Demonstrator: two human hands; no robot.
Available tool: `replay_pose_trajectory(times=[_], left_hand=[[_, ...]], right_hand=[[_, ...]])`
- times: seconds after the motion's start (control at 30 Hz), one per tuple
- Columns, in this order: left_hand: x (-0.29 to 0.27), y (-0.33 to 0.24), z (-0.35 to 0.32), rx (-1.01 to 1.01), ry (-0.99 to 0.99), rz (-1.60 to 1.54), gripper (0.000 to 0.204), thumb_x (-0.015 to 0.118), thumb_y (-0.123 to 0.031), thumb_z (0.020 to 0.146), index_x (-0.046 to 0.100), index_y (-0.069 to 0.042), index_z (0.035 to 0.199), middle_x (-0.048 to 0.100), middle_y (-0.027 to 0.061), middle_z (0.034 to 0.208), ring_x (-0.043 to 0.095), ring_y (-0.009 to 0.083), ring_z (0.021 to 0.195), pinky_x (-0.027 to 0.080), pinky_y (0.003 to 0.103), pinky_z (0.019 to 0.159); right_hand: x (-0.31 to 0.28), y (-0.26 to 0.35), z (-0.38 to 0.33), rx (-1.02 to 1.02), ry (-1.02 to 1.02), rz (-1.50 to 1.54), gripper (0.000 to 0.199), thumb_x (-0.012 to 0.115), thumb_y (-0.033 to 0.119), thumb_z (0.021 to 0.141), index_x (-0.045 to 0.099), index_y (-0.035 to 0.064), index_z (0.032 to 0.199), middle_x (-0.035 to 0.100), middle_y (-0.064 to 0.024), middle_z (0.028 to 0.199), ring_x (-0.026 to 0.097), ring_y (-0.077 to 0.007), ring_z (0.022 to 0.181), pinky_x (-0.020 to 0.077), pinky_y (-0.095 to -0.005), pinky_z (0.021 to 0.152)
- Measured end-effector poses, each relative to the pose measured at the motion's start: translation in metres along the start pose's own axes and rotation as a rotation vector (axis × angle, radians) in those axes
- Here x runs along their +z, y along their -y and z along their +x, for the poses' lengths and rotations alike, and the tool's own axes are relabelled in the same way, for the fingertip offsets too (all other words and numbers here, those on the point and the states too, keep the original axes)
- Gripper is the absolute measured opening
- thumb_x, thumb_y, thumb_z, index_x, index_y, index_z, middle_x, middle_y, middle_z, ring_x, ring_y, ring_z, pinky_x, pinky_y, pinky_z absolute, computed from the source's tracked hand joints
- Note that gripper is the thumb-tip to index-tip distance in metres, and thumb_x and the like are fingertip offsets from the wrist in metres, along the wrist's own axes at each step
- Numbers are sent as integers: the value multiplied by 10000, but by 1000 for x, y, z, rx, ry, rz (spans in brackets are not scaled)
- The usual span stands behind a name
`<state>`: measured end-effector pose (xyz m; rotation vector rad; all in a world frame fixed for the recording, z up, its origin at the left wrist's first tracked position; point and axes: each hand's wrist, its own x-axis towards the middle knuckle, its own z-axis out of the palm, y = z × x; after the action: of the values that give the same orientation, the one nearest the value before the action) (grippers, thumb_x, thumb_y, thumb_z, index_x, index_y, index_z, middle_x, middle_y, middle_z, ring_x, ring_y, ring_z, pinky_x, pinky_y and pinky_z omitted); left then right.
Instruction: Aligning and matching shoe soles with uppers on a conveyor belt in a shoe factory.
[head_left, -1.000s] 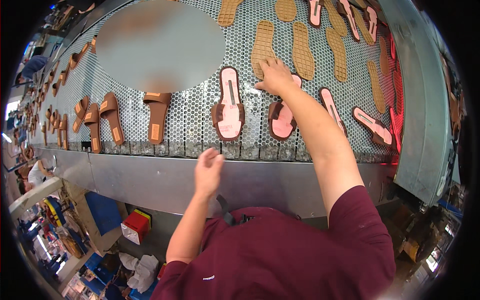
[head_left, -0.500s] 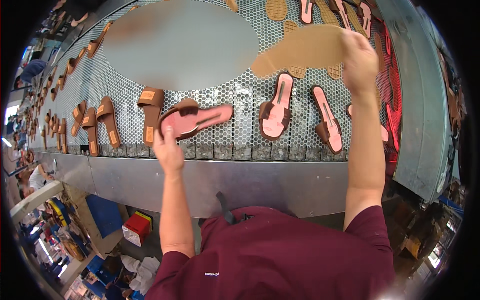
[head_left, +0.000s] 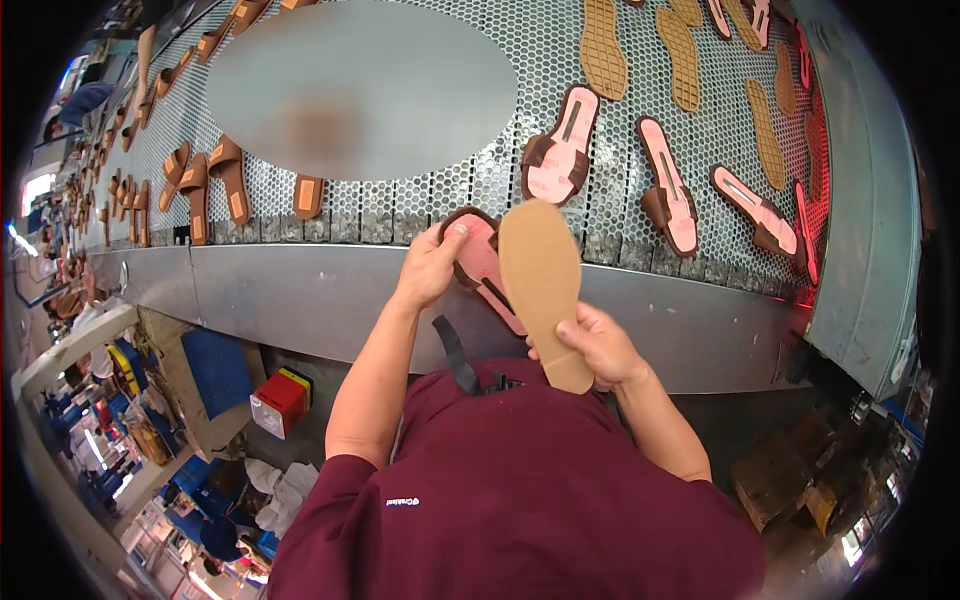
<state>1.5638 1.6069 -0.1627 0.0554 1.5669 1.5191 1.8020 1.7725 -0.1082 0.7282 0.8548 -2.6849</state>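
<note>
My left hand grips the toe end of a sandal upper, brown with a pink underside and a dark slot along it. In my right hand is a tan shoe sole, held at its heel end with the thumb on its smooth face. The sole overlaps part of the sandal upper, and I cannot tell whether the two touch. Both are held above the conveyor's front metal edge, close to my body. Beyond them, another pink-bottomed sandal upper lies on the belt.
A perforated conveyor belt carries several tan soles and pink-bottomed uppers to the right, with brown slide sandals at the left. A grey metal housing with red light stands at the right. Down left is a red box.
My right hand has brought the sole from the far right of the belt down toward my body. My left hand has lifted the sandal upper off the belt and drawn it nearer.
</note>
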Motion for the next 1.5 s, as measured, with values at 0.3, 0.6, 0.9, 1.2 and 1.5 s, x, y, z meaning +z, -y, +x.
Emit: replay_pose_trajectory(times=[0.3, 0.6, 0.9, 1.2, 1.5], left_hand=[[23, -8, -8, 29, 241, -69, 806, 863, -358, 786, 475, 2, 1394, 597, 122, 1301, 582, 207, 1195, 487, 357, 1016], [34, 4, -11, -1, 193, 50, 656, 801, -269, 854, 505, 0, 1374, 605, 101, 1289, 577, 188, 1179, 470, 353, 1021], [45, 9, -16, -11, 146, 122, 530, 723, -290, 940, 526, 0, 1338, 639, 79, 1212, 602, 151, 1093, 493, 332, 968], [56, 16, -19, 12, 129, 134, 436, 667, -251, 975, 557, 5, 1310, 661, 79, 1164, 618, 137, 1042, 517, 311, 904], [76, 16, -26, 22, 42, 121, 332, 628, -214, 993, 595, 16, 1231, 685, 66, 1076, 639, 111, 948, 536, 290, 834]], right_hand=[[-35, -40, 38, -275, -310, -600, 262, 685, 178, 947, 676, -27, 1110, 748, -93, 995, 683, -118, 911, 548, -307, 796], [-38, -60, 50, -196, -261, -809, 377, 742, 334, 907, 686, -14, 1043, 740, -150, 892, 722, -207, 817, 544, -345, 733], [-45, -58, 46, -223, -237, -835, 401, 734, 357, 912, 682, -19, 1044, 740, -153, 893, 723, -213, 821, 543, -347, 730], [-52, -58, 41, -208, -238, -808, 391, 726, 348, 918, 689, -16, 1054, 741, -149, 904, 719, -204, 834, 542, -344, 747], [-58, -53, 36, -168, -227, -798, 384, 720, 343, 922, 691, -14, 1059, 739, -145, 900, 710, -187, 831, 541, -343, 747]])
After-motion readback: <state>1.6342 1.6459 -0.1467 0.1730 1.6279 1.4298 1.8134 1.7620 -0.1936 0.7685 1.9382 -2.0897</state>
